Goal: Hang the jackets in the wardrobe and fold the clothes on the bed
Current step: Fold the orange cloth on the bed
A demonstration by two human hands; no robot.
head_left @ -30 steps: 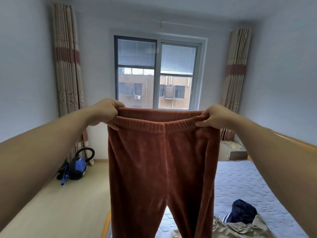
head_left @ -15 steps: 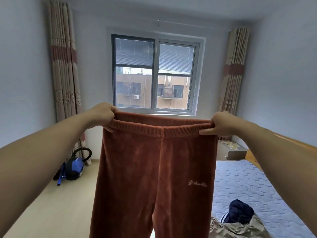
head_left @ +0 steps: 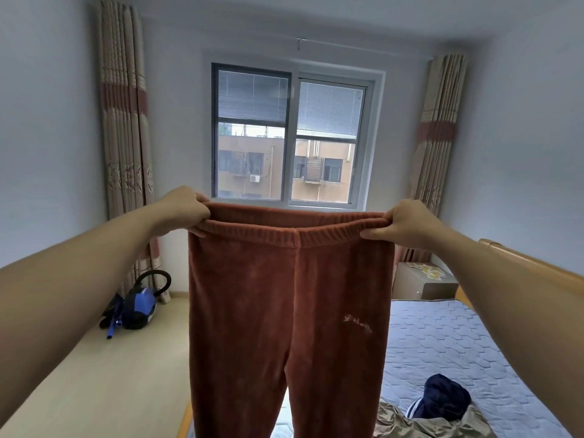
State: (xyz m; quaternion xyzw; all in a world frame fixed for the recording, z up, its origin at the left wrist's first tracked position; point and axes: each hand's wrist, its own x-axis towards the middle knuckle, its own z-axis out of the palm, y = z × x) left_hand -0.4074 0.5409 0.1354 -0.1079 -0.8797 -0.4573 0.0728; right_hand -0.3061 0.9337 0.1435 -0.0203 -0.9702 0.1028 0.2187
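Note:
I hold a pair of rust-brown fleece trousers [head_left: 284, 311] up in front of me, stretched flat by the waistband, both legs hanging down out of view. My left hand [head_left: 181, 210] grips the left end of the elastic waistband. My right hand [head_left: 407, 224] pinches the right end. Small pale embroidered lettering shows on the right leg. Below right, on the bed [head_left: 442, 343] with its blue-grey quilted mattress, lie a dark navy garment [head_left: 442, 399] and a khaki garment [head_left: 420, 423], both crumpled.
A blue vacuum cleaner [head_left: 136, 308] sits on the pale floor at the left, by a striped curtain [head_left: 126, 153]. A window [head_left: 290, 137] faces me. A small bedside cabinet [head_left: 423, 284] stands at the bed's far end, beside the wooden bed frame [head_left: 518, 263].
My hands have drawn further apart, stretching the waistband wider and flatter. The trousers have turned square to me, and the lettering on the right leg has come into view.

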